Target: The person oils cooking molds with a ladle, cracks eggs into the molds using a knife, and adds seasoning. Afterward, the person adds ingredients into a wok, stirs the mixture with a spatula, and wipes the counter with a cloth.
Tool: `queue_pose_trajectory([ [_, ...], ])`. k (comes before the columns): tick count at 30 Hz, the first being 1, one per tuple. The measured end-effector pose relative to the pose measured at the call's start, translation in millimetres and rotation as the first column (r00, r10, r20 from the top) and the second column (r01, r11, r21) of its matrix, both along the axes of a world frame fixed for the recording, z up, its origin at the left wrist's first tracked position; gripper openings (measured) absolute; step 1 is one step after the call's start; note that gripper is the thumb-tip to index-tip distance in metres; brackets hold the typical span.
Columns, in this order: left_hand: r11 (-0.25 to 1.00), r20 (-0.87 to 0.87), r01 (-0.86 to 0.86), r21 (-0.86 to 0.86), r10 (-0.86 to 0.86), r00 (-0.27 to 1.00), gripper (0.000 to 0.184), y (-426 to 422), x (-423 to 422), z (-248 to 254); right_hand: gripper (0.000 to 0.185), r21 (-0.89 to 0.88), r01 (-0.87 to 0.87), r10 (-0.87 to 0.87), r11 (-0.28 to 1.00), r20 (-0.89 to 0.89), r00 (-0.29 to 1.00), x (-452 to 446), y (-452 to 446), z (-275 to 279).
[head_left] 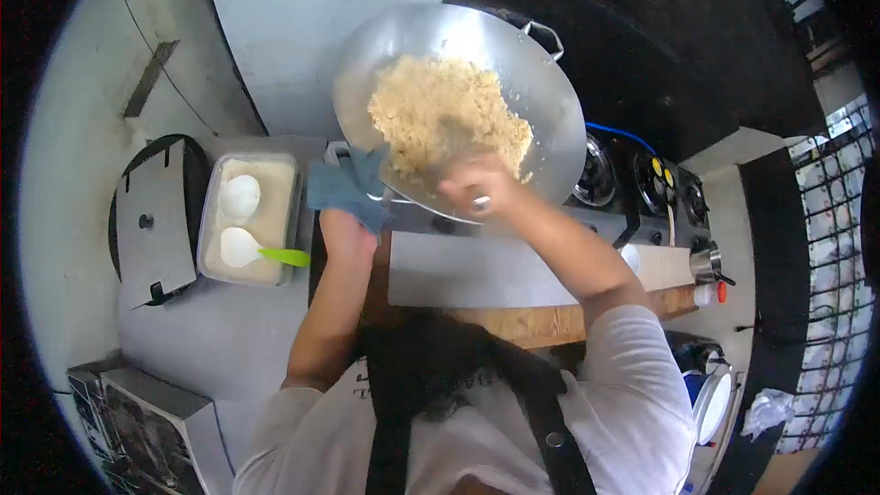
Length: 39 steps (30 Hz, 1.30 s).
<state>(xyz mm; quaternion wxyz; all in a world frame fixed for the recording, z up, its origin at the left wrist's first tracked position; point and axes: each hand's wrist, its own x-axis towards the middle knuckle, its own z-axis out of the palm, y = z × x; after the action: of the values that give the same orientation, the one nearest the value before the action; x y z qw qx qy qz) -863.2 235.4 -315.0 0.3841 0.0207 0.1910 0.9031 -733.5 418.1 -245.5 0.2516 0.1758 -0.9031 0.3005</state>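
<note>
A large metal wok (552,119) stands on the stove, holding a heap of pale yellow crumbly food (445,105). My left hand (346,225) is closed on a blue-grey cloth (344,188) at the wok's near left handle. Over the near part of the food, my right hand (478,185) is closed round a utensil, whose working end is blurred by motion and partly lost in the food.
To the left, a clear plastic container (213,247) holds pale powder, a white bowl-shaped scoop (240,196) and a green-handled white spoon (243,247). Burners (596,174), a small pan with yellow rounds (662,179) and a metal pot (706,262) are at right.
</note>
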Motion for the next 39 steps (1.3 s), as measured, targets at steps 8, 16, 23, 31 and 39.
queue_pose_trajectory([
  [8, 0.98, -0.201, -0.053, -0.19, 0.014, 0.98, 0.052, 6.3, -5.9, -34.1, 0.032, -0.915, 0.277, -0.845, 0.295, -0.114, 0.522, 92.4, 140.5, 128.0],
  [16, 0.948, -0.177, -0.046, -0.315, -0.011, 0.984, 0.047, 0.9, 2.7, -20.0, 0.024, -0.981, 0.045, -0.865, -0.19, 0.189, 0.465, 17.2, 212.8, -22.4],
  [23, 0.967, -0.146, -0.063, -0.248, 0.027, 0.989, 0.041, -2.6, -7.5, 1.0, 0.036, -0.824, 0.153, -0.595, 0.546, -0.252, 0.763, 51.9, 132.6, 66.4],
  [31, 0.919, -0.232, -0.052, -0.391, -0.044, 0.972, 0.05, 1.6, -33.8, -1.4, 0.036, -0.998, 0.039, -0.798, -0.051, 0.064, 0.599, 2.5, 327.4, -13.6],
  [39, 0.93, -0.283, -0.005, -0.367, -0.106, 0.953, 0.048, -0.2, -24.4, 22.2, 0.02, -0.375, 0.168, -0.219, 0.912, -0.097, 0.971, 2.1, 74.1, 36.0],
])
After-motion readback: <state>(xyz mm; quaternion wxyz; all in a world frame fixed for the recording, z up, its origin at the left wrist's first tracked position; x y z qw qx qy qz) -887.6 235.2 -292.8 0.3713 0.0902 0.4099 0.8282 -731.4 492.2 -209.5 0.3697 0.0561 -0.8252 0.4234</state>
